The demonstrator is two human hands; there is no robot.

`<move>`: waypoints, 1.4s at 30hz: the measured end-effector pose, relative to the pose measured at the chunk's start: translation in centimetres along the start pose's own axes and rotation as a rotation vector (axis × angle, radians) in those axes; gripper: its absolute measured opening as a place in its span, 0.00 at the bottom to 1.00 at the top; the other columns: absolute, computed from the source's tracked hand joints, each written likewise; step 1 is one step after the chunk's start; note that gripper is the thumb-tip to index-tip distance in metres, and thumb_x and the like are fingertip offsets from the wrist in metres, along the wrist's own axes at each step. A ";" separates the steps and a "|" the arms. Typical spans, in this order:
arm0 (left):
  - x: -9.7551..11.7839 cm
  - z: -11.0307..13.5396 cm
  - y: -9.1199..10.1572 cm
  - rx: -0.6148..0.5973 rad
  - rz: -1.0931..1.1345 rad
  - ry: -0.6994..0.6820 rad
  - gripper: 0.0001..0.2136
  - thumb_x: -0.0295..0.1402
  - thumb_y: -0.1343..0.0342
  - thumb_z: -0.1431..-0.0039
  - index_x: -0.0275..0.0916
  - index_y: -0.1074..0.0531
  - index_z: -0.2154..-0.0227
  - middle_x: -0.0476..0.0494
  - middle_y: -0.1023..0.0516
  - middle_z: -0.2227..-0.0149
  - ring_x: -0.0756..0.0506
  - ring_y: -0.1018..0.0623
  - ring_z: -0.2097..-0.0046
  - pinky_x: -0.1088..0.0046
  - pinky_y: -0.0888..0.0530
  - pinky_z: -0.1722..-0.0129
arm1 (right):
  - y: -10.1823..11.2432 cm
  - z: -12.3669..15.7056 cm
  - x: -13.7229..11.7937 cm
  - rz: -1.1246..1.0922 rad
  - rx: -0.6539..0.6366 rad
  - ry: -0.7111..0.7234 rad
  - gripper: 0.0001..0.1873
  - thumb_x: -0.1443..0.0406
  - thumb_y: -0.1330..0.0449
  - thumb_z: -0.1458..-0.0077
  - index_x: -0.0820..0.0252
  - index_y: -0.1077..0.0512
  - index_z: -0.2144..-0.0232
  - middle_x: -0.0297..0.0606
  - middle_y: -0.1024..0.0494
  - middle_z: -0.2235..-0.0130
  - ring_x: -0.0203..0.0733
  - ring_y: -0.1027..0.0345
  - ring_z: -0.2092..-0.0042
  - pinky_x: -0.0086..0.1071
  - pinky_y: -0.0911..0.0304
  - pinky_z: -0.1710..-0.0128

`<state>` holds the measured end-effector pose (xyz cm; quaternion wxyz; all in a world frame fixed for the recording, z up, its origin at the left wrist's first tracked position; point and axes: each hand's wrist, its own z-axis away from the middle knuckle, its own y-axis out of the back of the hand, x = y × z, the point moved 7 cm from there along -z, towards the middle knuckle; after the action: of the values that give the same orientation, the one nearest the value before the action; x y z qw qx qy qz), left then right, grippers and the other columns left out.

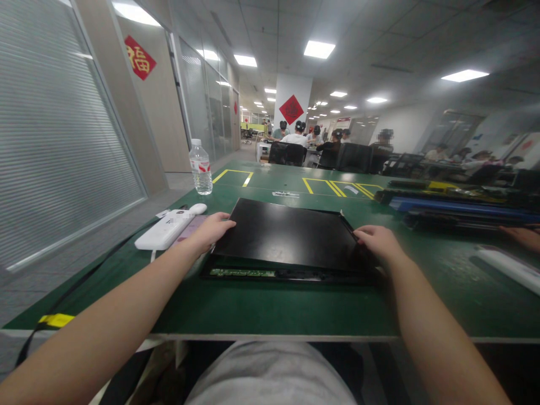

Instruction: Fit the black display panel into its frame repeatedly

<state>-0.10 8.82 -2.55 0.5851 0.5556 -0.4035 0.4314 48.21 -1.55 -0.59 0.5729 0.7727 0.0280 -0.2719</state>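
Observation:
A flat black panel (pixel 287 233) lies tilted on a black frame on the green table (pixel 270 309); a green circuit strip (pixel 242 273) shows along the frame's near edge. My left hand (pixel 213 228) grips the panel's left edge, fingers curled over it. My right hand (pixel 379 242) holds the panel's right edge in the same way. The panel's near edge sits slightly above the frame.
A white power strip (pixel 162 230) and a white mouse (pixel 197 208) lie left of the panel, a water bottle (pixel 201 167) behind them. Stacked black and blue parts (pixel 455 205) sit at the right. Another person's hand (pixel 523 236) rests at far right. Several people sit far behind.

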 end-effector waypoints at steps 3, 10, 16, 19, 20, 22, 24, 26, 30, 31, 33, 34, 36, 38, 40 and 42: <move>0.0 0.1 0.1 0.015 -0.007 0.010 0.16 0.33 0.36 0.52 0.39 0.24 0.58 0.44 0.17 0.68 0.41 0.18 0.66 0.69 0.24 0.65 | 0.0 0.0 0.1 -0.024 -0.002 -0.024 0.14 0.58 0.41 0.45 0.56 0.17 0.66 0.38 0.17 0.71 0.46 0.24 0.64 0.33 0.37 0.65; 0.4 0.5 0.2 0.032 -0.013 -0.013 0.15 0.34 0.35 0.53 0.40 0.23 0.60 0.44 0.17 0.68 0.39 0.18 0.65 0.68 0.24 0.66 | 0.0 0.0 0.2 -0.025 -0.009 -0.043 0.14 0.59 0.41 0.45 0.56 0.17 0.65 0.38 0.17 0.70 0.45 0.24 0.64 0.32 0.38 0.65; 0.8 0.5 0.1 -0.043 0.102 -0.046 0.16 0.36 0.31 0.58 0.40 0.19 0.63 0.41 0.15 0.65 0.37 0.17 0.62 0.64 0.22 0.61 | -0.3 -0.3 0.7 -0.048 -0.007 -0.043 0.14 0.58 0.41 0.46 0.57 0.17 0.66 0.38 0.17 0.71 0.46 0.25 0.65 0.32 0.38 0.67; 0.9 0.4 0.3 -0.041 0.093 -0.069 0.17 0.37 0.29 0.59 0.39 0.18 0.63 0.40 0.15 0.64 0.36 0.17 0.61 0.64 0.22 0.61 | -0.3 -0.3 0.8 -0.057 -0.009 -0.053 0.14 0.59 0.41 0.46 0.57 0.17 0.65 0.38 0.17 0.70 0.46 0.25 0.65 0.32 0.38 0.67; 0.9 0.4 0.5 -0.019 0.067 -0.083 0.17 0.36 0.29 0.60 0.39 0.18 0.64 0.40 0.15 0.63 0.36 0.17 0.61 0.65 0.22 0.61 | -0.3 -0.3 0.8 -0.058 -0.009 -0.058 0.14 0.59 0.41 0.46 0.56 0.17 0.65 0.38 0.17 0.70 0.46 0.25 0.65 0.32 0.38 0.67; 1.1 0.3 0.9 0.034 -0.001 -0.126 0.15 0.35 0.29 0.60 0.40 0.18 0.66 0.40 0.15 0.62 0.36 0.17 0.58 0.66 0.22 0.59 | -0.3 -0.3 0.9 -0.069 -0.013 -0.079 0.14 0.59 0.41 0.46 0.56 0.17 0.65 0.39 0.17 0.69 0.45 0.25 0.66 0.33 0.37 0.67; 1.3 0.3 1.1 0.065 -0.083 -0.175 0.11 0.33 0.29 0.60 0.42 0.19 0.69 0.41 0.15 0.60 0.35 0.18 0.54 0.68 0.23 0.56 | -0.3 -0.2 1.1 -0.104 -0.023 -0.106 0.15 0.58 0.41 0.46 0.57 0.17 0.64 0.39 0.17 0.69 0.44 0.26 0.68 0.33 0.37 0.68; 1.4 0.3 1.2 0.085 -0.170 -0.210 0.08 0.33 0.30 0.60 0.43 0.21 0.73 0.42 0.15 0.58 0.34 0.19 0.51 0.68 0.24 0.53 | -0.4 -0.2 1.3 -0.155 -0.030 -0.133 0.16 0.58 0.41 0.47 0.58 0.17 0.62 0.40 0.17 0.69 0.42 0.28 0.71 0.33 0.37 0.68; 1.6 0.4 0.9 0.075 -0.308 -0.264 0.05 0.33 0.31 0.60 0.44 0.22 0.78 0.42 0.15 0.61 0.33 0.19 0.54 0.65 0.25 0.53 | -0.6 -0.3 1.7 -0.234 -0.038 -0.160 0.17 0.60 0.42 0.47 0.59 0.17 0.61 0.40 0.18 0.70 0.40 0.30 0.74 0.32 0.37 0.70; 1.6 0.4 0.8 0.061 -0.336 -0.277 0.05 0.33 0.32 0.60 0.44 0.23 0.79 0.42 0.16 0.63 0.33 0.19 0.56 0.65 0.25 0.54 | -0.7 -0.4 1.8 -0.249 -0.038 -0.165 0.17 0.60 0.42 0.48 0.59 0.17 0.60 0.40 0.18 0.70 0.40 0.31 0.74 0.32 0.37 0.70; 1.7 0.3 0.5 0.030 -0.380 -0.293 0.05 0.33 0.32 0.60 0.44 0.24 0.81 0.42 0.16 0.67 0.33 0.19 0.58 0.65 0.25 0.56 | -0.8 -0.5 2.1 -0.275 -0.035 -0.171 0.17 0.61 0.42 0.48 0.60 0.18 0.60 0.40 0.18 0.71 0.39 0.31 0.74 0.32 0.37 0.71; 1.7 0.3 0.4 0.024 -0.393 -0.300 0.06 0.32 0.32 0.61 0.44 0.24 0.82 0.42 0.17 0.69 0.34 0.19 0.60 0.65 0.25 0.56 | -0.8 -0.6 2.2 -0.287 -0.032 -0.172 0.17 0.62 0.42 0.49 0.61 0.18 0.61 0.40 0.18 0.71 0.39 0.31 0.75 0.32 0.37 0.71; 1.8 0.3 0.4 0.024 -0.410 -0.321 0.07 0.32 0.31 0.62 0.44 0.25 0.83 0.42 0.17 0.70 0.34 0.19 0.60 0.65 0.25 0.56 | -0.9 -0.7 2.4 -0.311 -0.025 -0.166 0.17 0.63 0.41 0.50 0.62 0.18 0.61 0.41 0.18 0.72 0.39 0.32 0.76 0.32 0.36 0.71; 2.0 0.3 0.3 0.022 -0.453 -0.345 0.06 0.32 0.32 0.60 0.44 0.25 0.82 0.41 0.16 0.67 0.34 0.19 0.58 0.65 0.26 0.55 | -1.0 -0.8 2.5 -0.341 -0.018 -0.163 0.17 0.63 0.41 0.51 0.62 0.18 0.62 0.41 0.18 0.73 0.39 0.32 0.76 0.32 0.36 0.72; 2.0 0.3 0.1 -0.007 -0.545 -0.341 0.04 0.34 0.34 0.56 0.43 0.23 0.78 0.41 0.15 0.62 0.35 0.18 0.56 0.67 0.26 0.53 | -1.0 -0.9 2.6 -0.376 -0.010 -0.170 0.16 0.64 0.41 0.52 0.62 0.18 0.62 0.41 0.19 0.73 0.38 0.33 0.77 0.31 0.37 0.73; 1.8 0.3 -0.2 -0.051 -0.658 -0.326 0.04 0.35 0.37 0.51 0.41 0.21 0.73 0.40 0.15 0.58 0.37 0.18 0.55 0.68 0.26 0.52 | -1.1 -0.8 2.6 -0.404 -0.006 -0.185 0.16 0.65 0.41 0.53 0.62 0.18 0.64 0.40 0.19 0.74 0.38 0.34 0.77 0.31 0.37 0.74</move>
<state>0.68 8.67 -0.88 0.6342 0.7024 -0.3018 0.1156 50.39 -1.17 -2.53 0.5092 0.7213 0.1306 -0.4510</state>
